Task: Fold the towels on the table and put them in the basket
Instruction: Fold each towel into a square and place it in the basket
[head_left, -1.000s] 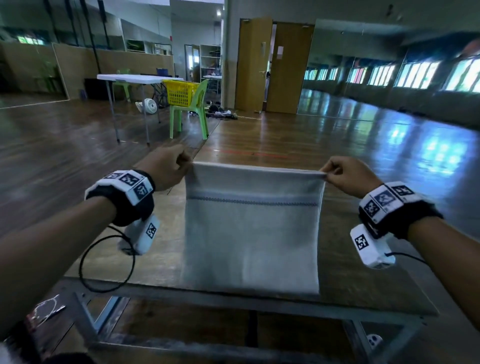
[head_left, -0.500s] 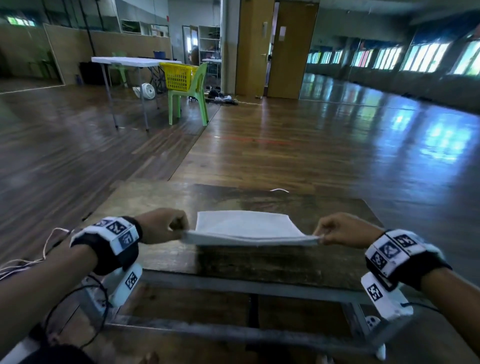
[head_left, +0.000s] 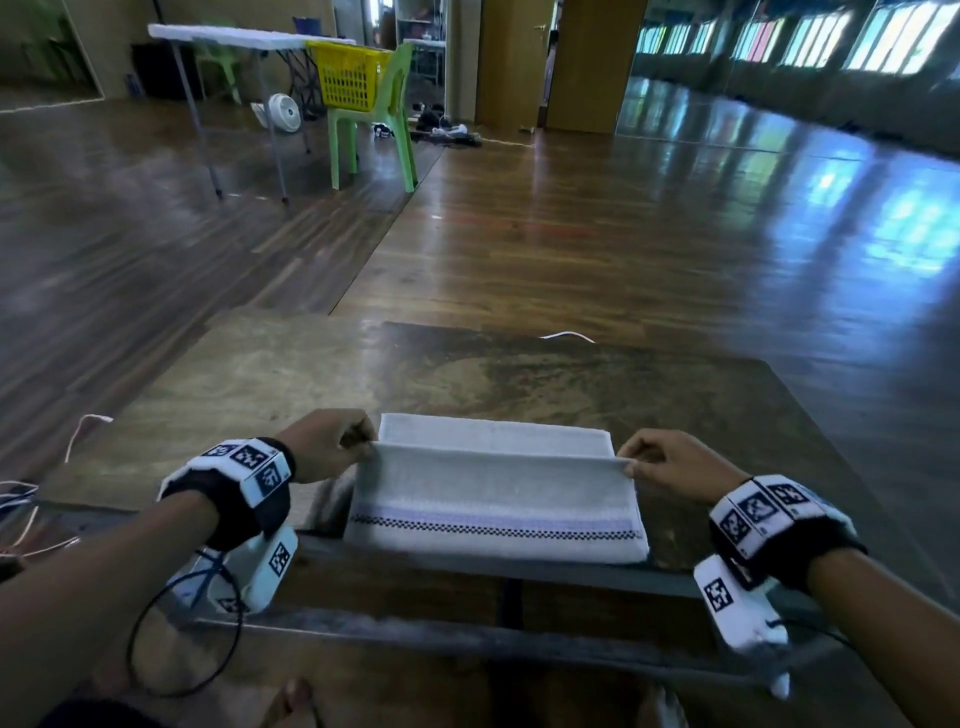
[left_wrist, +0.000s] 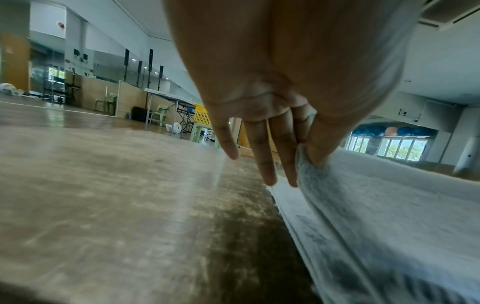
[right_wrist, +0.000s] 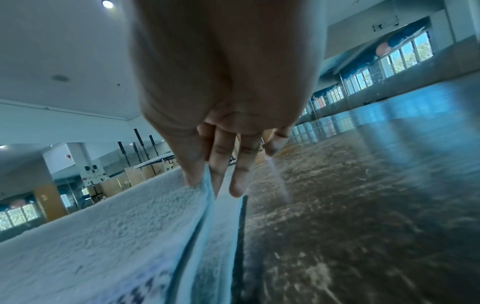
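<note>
A white towel (head_left: 493, 499) with a dark checked stripe lies folded at the near edge of the wooden table (head_left: 260, 374). Its upper layer is raised along a ridge. My left hand (head_left: 332, 447) pinches the ridge's left corner, and in the left wrist view the thumb presses the towel (left_wrist: 363, 205) while the other fingers (left_wrist: 265, 164) point down. My right hand (head_left: 670, 462) pinches the right corner; the right wrist view shows thumb and forefinger on the towel (right_wrist: 116, 236) edge. The yellow basket (head_left: 350, 75) stands on a green chair far across the room.
The green chair (head_left: 379, 124) sits beside a white folding table (head_left: 234, 36) on the wooden floor. A small fan (head_left: 283, 111) lies on the floor near it. White and black cables (head_left: 78, 441) hang at the left of my table.
The towel hung upright from both hands above the table; it has been lowered and laid down folded at the near edge. Both hands came down toward me with its corners.
</note>
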